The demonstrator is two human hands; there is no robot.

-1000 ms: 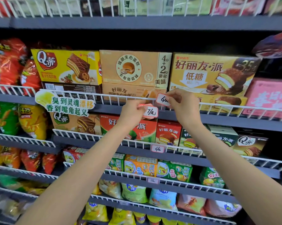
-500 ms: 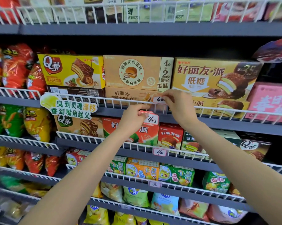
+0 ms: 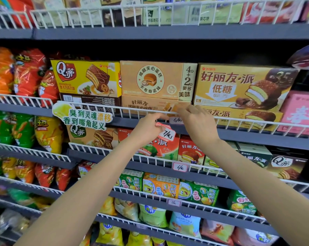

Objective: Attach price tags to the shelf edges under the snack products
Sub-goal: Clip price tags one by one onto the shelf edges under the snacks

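Observation:
A small white price tag (image 3: 176, 120) with red trim and a handwritten 6 sits against the white wire rail (image 3: 256, 122) of the second shelf, below the tan cake box (image 3: 155, 80). My right hand (image 3: 198, 121) pinches the tag at its right side and presses it to the rail. My left hand (image 3: 148, 127) touches the rail with its fingertips just left of the tag while it holds another red-and-white tag (image 3: 166, 133) marked 7. Two more tags hang on lower rails: a tag marked 6 (image 3: 180, 167) and a faint lowest tag (image 3: 173, 202).
A green and yellow promotional sign (image 3: 82, 115) is clipped to the same rail at the left. Chip bags (image 3: 25, 75) fill the left bays. Yellow pie boxes (image 3: 244, 86) and a pink box (image 3: 300, 112) stand to the right. Wire rails front every shelf.
My right hand has brought the tag marked 6 down from in front of the boxes onto the wire rail. My left hand has risen to the rail beside it, still holding the tag marked 7.

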